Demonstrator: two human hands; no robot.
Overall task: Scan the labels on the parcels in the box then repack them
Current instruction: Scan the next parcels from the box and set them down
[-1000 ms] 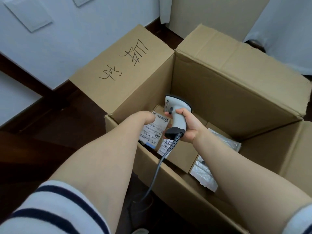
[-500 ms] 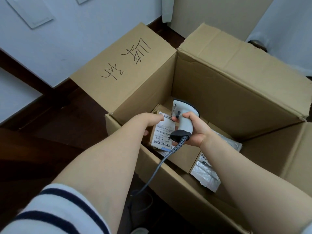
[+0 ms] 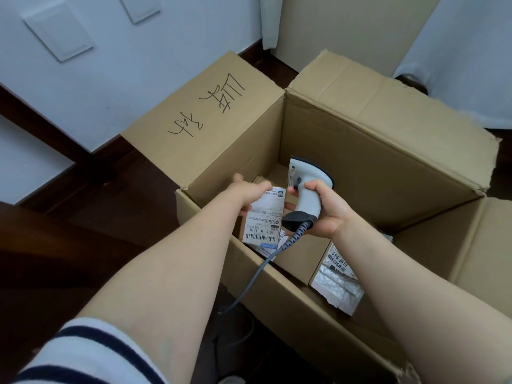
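— What carries it all?
— A dark wooden floor [image 3: 83,212].
— And what lies directly on it?
— One large open cardboard box [image 3: 388,162], flaps spread, near the white wall [image 3: 138,87]. A grey cable [image 3: 249,284] drops beside its near side.

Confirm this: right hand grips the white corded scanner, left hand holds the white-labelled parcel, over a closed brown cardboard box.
Wrong: the head view shows the brown cardboard box open. The right hand does grip the white corded scanner; the left hand holds the white-labelled parcel.
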